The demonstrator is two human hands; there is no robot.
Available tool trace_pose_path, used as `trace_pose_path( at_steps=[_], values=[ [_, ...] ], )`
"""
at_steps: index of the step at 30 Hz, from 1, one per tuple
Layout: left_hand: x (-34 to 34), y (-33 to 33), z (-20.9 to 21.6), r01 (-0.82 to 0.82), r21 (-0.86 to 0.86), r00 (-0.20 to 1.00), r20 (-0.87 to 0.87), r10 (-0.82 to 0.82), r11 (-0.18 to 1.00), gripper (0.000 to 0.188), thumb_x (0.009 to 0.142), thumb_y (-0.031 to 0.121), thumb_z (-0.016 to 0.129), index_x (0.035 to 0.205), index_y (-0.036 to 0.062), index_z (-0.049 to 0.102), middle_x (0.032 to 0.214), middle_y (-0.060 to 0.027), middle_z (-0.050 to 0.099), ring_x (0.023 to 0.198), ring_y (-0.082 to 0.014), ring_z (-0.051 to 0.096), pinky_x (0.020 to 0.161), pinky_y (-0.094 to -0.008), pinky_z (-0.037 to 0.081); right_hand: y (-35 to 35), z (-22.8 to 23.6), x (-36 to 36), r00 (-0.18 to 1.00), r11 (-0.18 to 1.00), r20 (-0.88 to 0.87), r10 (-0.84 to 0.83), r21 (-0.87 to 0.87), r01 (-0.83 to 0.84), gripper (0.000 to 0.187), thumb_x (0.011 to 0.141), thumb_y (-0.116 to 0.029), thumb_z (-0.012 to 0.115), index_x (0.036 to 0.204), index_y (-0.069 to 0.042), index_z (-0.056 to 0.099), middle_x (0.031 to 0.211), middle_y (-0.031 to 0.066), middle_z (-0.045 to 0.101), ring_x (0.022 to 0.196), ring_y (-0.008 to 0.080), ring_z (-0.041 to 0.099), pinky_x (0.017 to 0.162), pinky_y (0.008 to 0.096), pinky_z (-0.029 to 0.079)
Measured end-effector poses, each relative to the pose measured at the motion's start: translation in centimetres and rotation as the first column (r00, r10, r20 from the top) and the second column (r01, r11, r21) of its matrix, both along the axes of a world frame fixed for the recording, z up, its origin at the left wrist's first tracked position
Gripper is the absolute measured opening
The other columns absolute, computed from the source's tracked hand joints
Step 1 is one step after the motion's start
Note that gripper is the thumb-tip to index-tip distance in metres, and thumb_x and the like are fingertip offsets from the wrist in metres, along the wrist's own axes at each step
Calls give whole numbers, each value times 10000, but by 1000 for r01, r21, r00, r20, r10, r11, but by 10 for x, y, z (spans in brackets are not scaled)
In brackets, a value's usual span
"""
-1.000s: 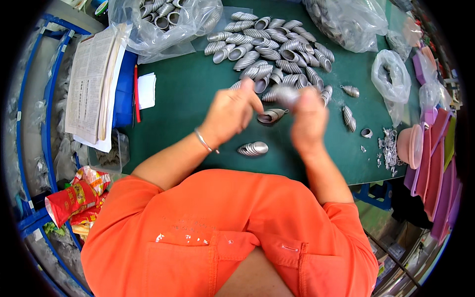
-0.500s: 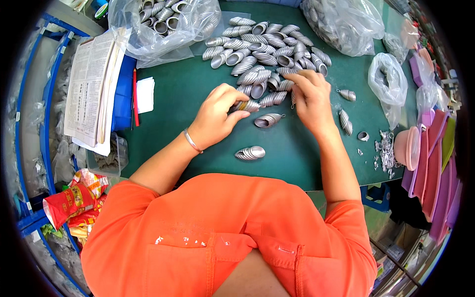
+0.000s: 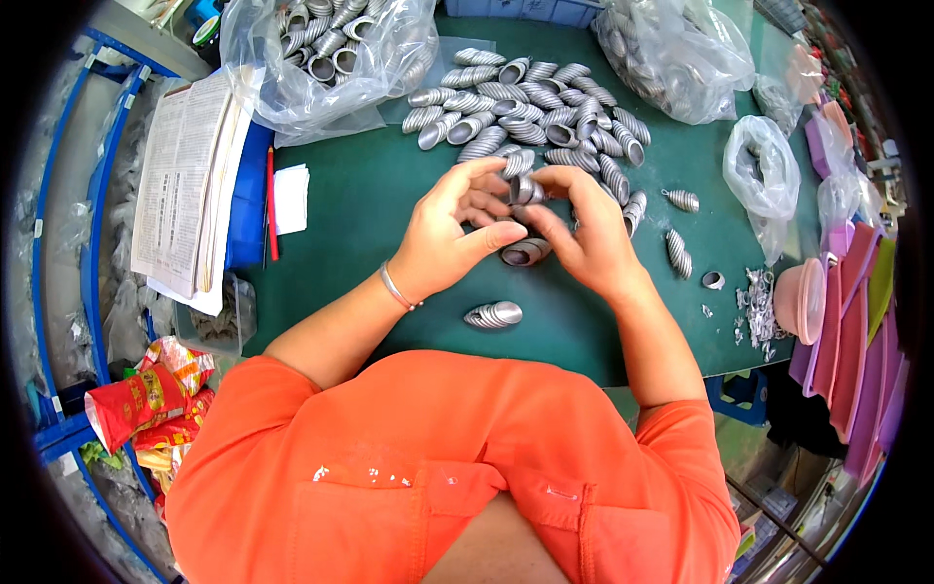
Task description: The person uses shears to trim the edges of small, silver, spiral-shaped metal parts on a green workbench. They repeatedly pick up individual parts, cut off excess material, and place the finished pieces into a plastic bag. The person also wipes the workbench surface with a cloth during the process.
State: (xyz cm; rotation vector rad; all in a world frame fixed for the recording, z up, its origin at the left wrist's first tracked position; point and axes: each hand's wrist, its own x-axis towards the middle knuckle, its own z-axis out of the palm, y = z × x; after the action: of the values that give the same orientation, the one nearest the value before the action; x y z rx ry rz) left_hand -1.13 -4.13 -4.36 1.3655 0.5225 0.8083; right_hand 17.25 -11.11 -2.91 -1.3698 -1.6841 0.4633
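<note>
Between my hands is a silver, spirally ribbed hollow metal piece (image 3: 526, 191), slightly blurred. My right hand (image 3: 595, 238) pinches it between thumb and fingers. My left hand (image 3: 452, 229) is beside it, fingers curved and thumb stretched out apart from them, with nothing clearly gripped. Just below the fingertips lies another ribbed piece (image 3: 525, 253), partly covered by them. Nearer to me, a single ribbed piece (image 3: 493, 314) lies on the green table (image 3: 389, 336). Beyond my hands spreads a heap of similar pieces (image 3: 525, 102).
Clear plastic bags of ribbed pieces (image 3: 326, 58) (image 3: 671, 58) stand at the far left and far right. Papers (image 3: 180, 175) and a red pencil (image 3: 271, 204) lie left. To the right are loose ribbed pieces (image 3: 679, 253), small metal bits (image 3: 757, 307), a pink tub (image 3: 798, 302) and purple bins (image 3: 827, 360).
My right hand has moved left, toward my left hand, and now pinches a ribbed piece. My left thumb and fingers have spread from the piece they held. Nearby pieces have shifted.
</note>
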Motion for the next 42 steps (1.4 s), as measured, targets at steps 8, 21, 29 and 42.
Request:
trace_pose_path(
  at_steps=[8, 21, 29, 42],
  values=[
    [-3, -1, 7, 126, -249, 983, 163, -87, 960, 341, 900, 94, 648, 1188, -49, 533, 1026, -127, 638, 876, -155, 643, 759, -276, 552, -18, -7, -13, 965, 997, -252, -69, 13, 74, 448, 749, -90, 774, 1146, -11, 581, 921, 76, 649, 806, 160, 607, 697, 272, 474],
    [-10, -10, 27, 136, 191, 974, -205, -96, 972, 434, 1005, 391, 454, 784, 23, 527, 583, -43, 546, 487, -105, 526, 469, -258, 409, -33, -13, -25, 537, 958, -843, -31, -178, -224, 296, 988, -219, 526, 1127, 33, 596, 885, 60, 631, 722, 119, 574, 659, 255, 478],
    [-7, -11, 30, 166, 31, 962, -226, -155, 986, 474, 1017, 384, 420, 726, 29, 536, 550, -24, 522, 486, -78, 488, 465, -248, 381, -36, -17, -26, 309, 929, -943, -126, -221, -297, 382, 1011, -312, 468, 1070, 37, 613, 752, 50, 590, 591, 89, 457, 560, 234, 395],
    [-28, -3, 12, 622, 391, 721, -624, -302, 678, 492, 660, 401, 831, 901, 53, 581, 786, -74, 564, 708, -228, 586, 618, -318, 476, -31, 5, 5, 842, 938, -414, -346, -140, 316, 260, 996, -209, 516, 1045, 4, 657, 775, -14, 575, 702, 56, 499, 638, 210, 428]
  ],
)
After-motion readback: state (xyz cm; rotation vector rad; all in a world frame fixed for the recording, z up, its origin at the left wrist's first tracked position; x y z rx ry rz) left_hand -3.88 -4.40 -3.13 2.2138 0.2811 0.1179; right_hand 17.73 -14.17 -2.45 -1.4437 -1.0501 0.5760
